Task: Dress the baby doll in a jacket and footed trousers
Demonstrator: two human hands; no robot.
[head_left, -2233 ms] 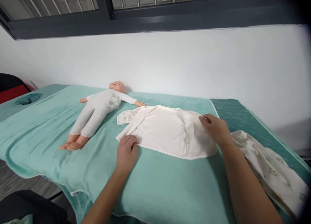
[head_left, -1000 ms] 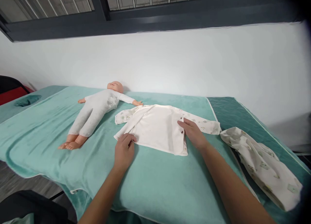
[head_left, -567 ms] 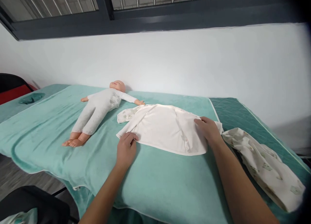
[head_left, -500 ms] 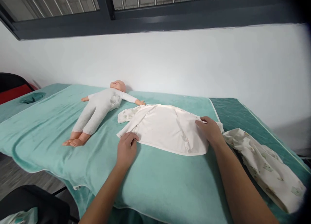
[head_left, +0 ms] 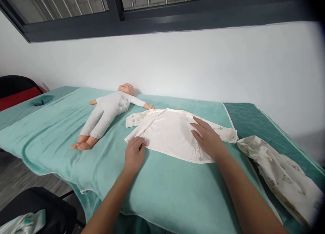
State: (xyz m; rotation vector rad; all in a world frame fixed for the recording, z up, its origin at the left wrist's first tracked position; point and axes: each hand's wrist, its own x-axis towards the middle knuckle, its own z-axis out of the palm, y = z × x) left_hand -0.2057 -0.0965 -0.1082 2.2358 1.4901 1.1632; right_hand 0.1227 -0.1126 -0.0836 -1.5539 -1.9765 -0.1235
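Observation:
A small white baby shirt [head_left: 170,132] lies spread on the green sheet, its patterned sleeves stretched out to both sides. My left hand [head_left: 135,152] pinches the shirt's lower left edge between thumb and fingers. Over the shirt's right half, my right hand [head_left: 207,139] rests with fingers spread, covering part of the cloth. Left of the shirt, a baby doll [head_left: 108,107] in a white suit lies on its back, its outstretched hand close to the left sleeve.
A green sheet [head_left: 162,193] covers the bed. Crumpled patterned baby clothing [head_left: 284,176] lies at the right. A black chair [head_left: 38,207] with cloth on it stands at the lower left. The white wall [head_left: 177,64] and window frame [head_left: 162,22] rise behind.
My right hand has moved left from the shirt's right edge onto its body, fingers now spread. The right sleeve now shows extended. My left hand keeps its pinch.

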